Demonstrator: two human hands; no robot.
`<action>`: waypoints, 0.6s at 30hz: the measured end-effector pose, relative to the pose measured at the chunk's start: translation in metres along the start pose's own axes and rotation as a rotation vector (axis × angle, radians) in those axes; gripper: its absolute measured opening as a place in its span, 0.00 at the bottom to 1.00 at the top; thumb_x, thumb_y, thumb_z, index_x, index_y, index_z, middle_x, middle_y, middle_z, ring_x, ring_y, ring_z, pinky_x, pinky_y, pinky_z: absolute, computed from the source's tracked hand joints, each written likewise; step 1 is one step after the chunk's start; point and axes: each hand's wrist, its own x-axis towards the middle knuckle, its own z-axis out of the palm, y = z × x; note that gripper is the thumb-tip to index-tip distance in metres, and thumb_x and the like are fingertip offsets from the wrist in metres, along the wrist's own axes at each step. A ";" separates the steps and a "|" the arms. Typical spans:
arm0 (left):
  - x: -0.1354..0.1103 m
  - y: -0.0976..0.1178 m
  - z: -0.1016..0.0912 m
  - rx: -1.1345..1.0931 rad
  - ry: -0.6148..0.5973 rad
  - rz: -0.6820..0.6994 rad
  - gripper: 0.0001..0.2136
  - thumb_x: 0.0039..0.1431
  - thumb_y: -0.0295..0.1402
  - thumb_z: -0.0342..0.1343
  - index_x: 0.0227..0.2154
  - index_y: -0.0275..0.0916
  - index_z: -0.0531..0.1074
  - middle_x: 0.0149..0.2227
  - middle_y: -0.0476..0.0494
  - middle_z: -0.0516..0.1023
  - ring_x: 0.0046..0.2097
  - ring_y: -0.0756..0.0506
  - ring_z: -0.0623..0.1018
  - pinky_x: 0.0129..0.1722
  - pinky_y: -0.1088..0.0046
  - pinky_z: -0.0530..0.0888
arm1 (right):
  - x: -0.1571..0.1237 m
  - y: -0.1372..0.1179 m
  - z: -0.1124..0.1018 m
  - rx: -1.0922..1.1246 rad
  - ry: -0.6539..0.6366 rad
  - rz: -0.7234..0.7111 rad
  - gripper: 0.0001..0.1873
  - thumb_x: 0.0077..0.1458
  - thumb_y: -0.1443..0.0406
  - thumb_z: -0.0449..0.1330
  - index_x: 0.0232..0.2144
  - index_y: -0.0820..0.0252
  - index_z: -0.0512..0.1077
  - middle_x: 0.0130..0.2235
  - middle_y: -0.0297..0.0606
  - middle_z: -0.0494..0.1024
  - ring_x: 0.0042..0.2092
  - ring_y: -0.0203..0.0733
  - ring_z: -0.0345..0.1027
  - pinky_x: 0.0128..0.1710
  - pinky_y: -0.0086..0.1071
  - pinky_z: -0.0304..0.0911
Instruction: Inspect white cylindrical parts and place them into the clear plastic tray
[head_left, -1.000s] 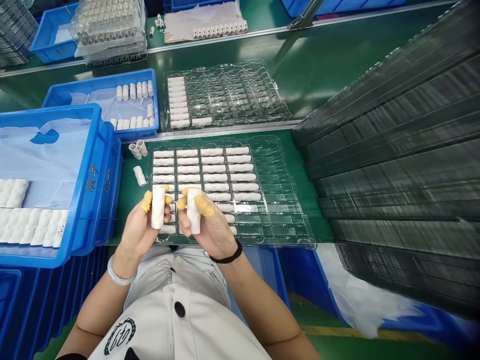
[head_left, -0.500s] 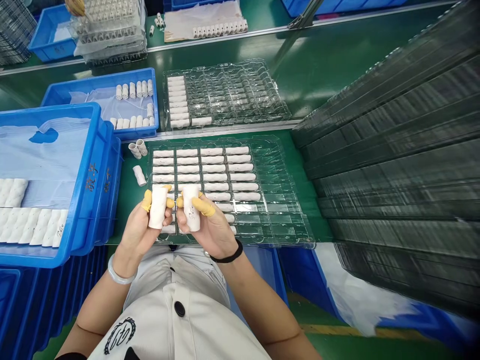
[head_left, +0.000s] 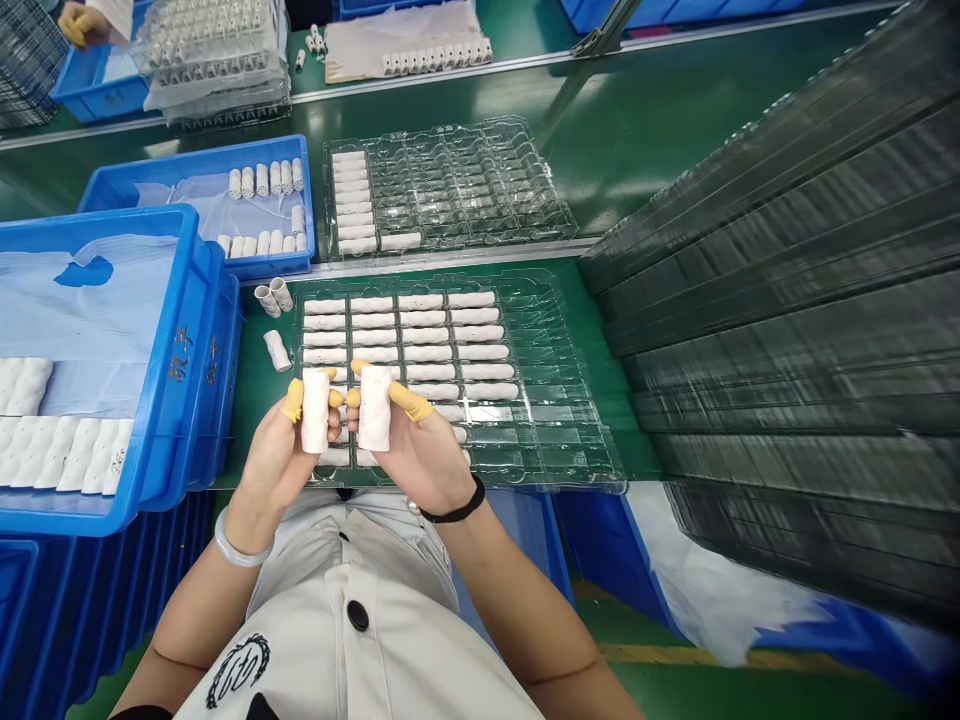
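My left hand (head_left: 279, 452) grips one white ribbed tube (head_left: 315, 411) upright, yellow finger cots on its fingertips. Right beside it, my right hand (head_left: 417, 450) holds a second white tube (head_left: 373, 408) upright, also with yellow cots. Both hands hover over the near edge of a clear plastic tray (head_left: 540, 400) whose left columns hold rows of white tubes lying flat. Three loose white tubes (head_left: 273, 298) lie on the green table just left of the tray.
A blue bin (head_left: 174, 400) with rows of white tubes stands at my left, another blue bin (head_left: 196, 166) behind it. A second clear tray (head_left: 487, 190) lies farther back. A tall stack of dark trays (head_left: 787, 330) fills the right. Another person's gloved hand (head_left: 79, 22) shows at top left.
Both hands have turned their tubes slightly while staying over the tray's near edge. A gloved hand of another person has come into view at the top left.
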 end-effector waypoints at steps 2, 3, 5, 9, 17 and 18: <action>-0.001 0.001 0.001 -0.034 -0.014 0.000 0.19 0.71 0.39 0.46 0.37 0.30 0.76 0.28 0.43 0.72 0.26 0.51 0.71 0.25 0.78 0.71 | 0.000 0.001 -0.003 -0.028 -0.042 -0.025 0.12 0.56 0.62 0.64 0.42 0.60 0.72 0.33 0.35 0.77 0.35 0.37 0.71 0.37 0.31 0.68; -0.001 0.002 0.002 -0.051 -0.027 -0.002 0.19 0.71 0.40 0.46 0.37 0.30 0.76 0.27 0.43 0.71 0.26 0.51 0.70 0.23 0.79 0.70 | -0.001 0.002 -0.005 -0.050 -0.061 -0.040 0.14 0.53 0.62 0.67 0.41 0.59 0.72 0.32 0.34 0.76 0.33 0.36 0.71 0.34 0.30 0.67; -0.002 0.003 0.004 -0.072 -0.058 -0.003 0.19 0.71 0.41 0.47 0.39 0.29 0.76 0.26 0.45 0.70 0.24 0.52 0.69 0.20 0.81 0.66 | -0.002 0.002 -0.006 -0.114 -0.090 -0.061 0.17 0.50 0.60 0.70 0.38 0.58 0.70 0.30 0.31 0.74 0.29 0.34 0.68 0.29 0.28 0.64; -0.003 0.004 0.005 -0.029 -0.073 0.009 0.19 0.70 0.42 0.48 0.40 0.28 0.76 0.24 0.45 0.69 0.23 0.52 0.67 0.19 0.80 0.66 | -0.003 0.003 -0.004 -0.231 -0.083 -0.093 0.19 0.49 0.57 0.71 0.37 0.57 0.68 0.27 0.29 0.72 0.24 0.31 0.63 0.26 0.28 0.59; -0.002 0.002 0.001 -0.009 -0.126 0.003 0.21 0.70 0.45 0.46 0.38 0.32 0.76 0.25 0.44 0.71 0.26 0.51 0.70 0.22 0.80 0.66 | -0.002 0.002 -0.002 -0.172 0.001 -0.089 0.21 0.50 0.54 0.69 0.42 0.61 0.72 0.30 0.34 0.76 0.30 0.35 0.69 0.32 0.30 0.65; -0.002 0.002 0.001 0.002 -0.139 -0.006 0.21 0.70 0.46 0.46 0.39 0.32 0.76 0.24 0.44 0.71 0.25 0.51 0.69 0.22 0.80 0.67 | -0.002 0.001 -0.002 -0.175 -0.019 -0.084 0.19 0.50 0.55 0.69 0.39 0.61 0.71 0.30 0.35 0.77 0.30 0.36 0.70 0.32 0.30 0.65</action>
